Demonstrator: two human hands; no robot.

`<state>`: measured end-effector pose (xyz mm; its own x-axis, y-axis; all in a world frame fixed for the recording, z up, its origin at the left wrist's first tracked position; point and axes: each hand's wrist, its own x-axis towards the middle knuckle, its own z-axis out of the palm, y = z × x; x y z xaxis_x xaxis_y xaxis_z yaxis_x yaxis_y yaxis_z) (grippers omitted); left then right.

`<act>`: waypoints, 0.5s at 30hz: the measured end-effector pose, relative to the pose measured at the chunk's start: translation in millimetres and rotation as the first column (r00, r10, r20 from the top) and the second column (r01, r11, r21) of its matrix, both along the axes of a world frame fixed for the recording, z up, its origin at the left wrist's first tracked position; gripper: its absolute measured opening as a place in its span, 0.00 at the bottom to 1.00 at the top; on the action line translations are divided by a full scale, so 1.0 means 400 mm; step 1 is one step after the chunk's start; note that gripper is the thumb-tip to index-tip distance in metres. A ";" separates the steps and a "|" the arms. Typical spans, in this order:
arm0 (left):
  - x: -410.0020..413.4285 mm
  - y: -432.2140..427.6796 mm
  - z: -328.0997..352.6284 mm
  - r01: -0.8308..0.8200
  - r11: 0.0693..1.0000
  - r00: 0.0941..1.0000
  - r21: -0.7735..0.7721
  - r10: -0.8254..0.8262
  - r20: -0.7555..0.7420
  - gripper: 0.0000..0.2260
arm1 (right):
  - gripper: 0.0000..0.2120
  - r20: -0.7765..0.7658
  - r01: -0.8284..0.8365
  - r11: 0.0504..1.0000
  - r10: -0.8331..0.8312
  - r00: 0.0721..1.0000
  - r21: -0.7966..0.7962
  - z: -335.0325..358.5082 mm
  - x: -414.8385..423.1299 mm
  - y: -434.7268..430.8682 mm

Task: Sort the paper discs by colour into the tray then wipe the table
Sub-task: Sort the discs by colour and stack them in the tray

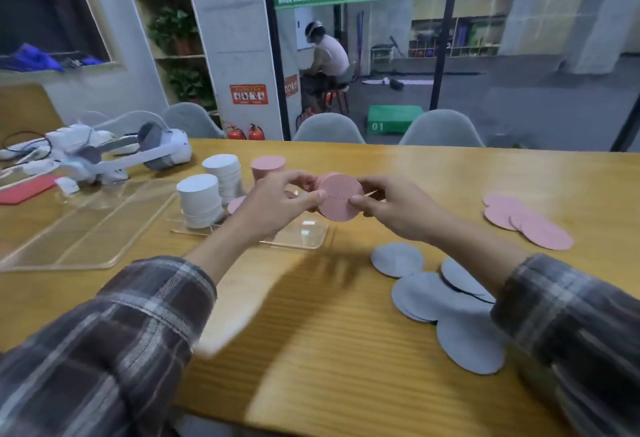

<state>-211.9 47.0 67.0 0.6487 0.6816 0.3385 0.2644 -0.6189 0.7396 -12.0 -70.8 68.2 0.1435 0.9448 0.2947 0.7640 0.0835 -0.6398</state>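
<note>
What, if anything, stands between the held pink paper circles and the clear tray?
Nothing visible. The left hand and right hand pinch the stack of pink paper discs above the clear plastic tray, whose near corner lies bare below it.

a meeting room beside a gym: a long wooden tabletop point(450, 173) with grey shell chairs point(329, 128), plant shelves point(176, 38), fire extinguishers point(255, 132), and a glass wall point(519, 55) showing a green plyo box point(394, 118) and equipment racks point(453, 38).
</note>
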 end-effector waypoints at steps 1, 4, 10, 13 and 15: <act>-0.025 0.013 0.003 -0.019 1.000 1.000 -0.012 0.019 0.007 0.07 | 0.12 0.006 -0.019 1.000 0.019 1.000 -0.002 0.002 -0.021 0.023; -0.089 0.054 0.005 -0.089 0.995 0.996 -0.040 0.090 0.026 0.06 | 0.09 0.007 -0.056 0.998 0.056 0.998 -0.018 0.009 -0.079 0.090; -0.187 0.124 0.000 -0.193 0.977 0.980 -0.092 0.196 0.027 0.07 | 0.09 0.025 -0.109 0.992 0.111 0.994 -0.062 0.013 -0.178 0.207; -0.209 0.151 -0.011 -0.286 0.955 0.958 -0.077 0.288 0.011 0.09 | 0.14 -0.013 -0.111 0.989 0.111 0.994 -0.098 0.005 -0.210 0.255; -0.221 0.170 -0.022 -0.329 0.941 0.944 -0.082 0.330 -0.006 0.09 | 0.19 -0.028 -0.098 0.989 0.095 0.995 -0.114 -0.004 -0.226 0.280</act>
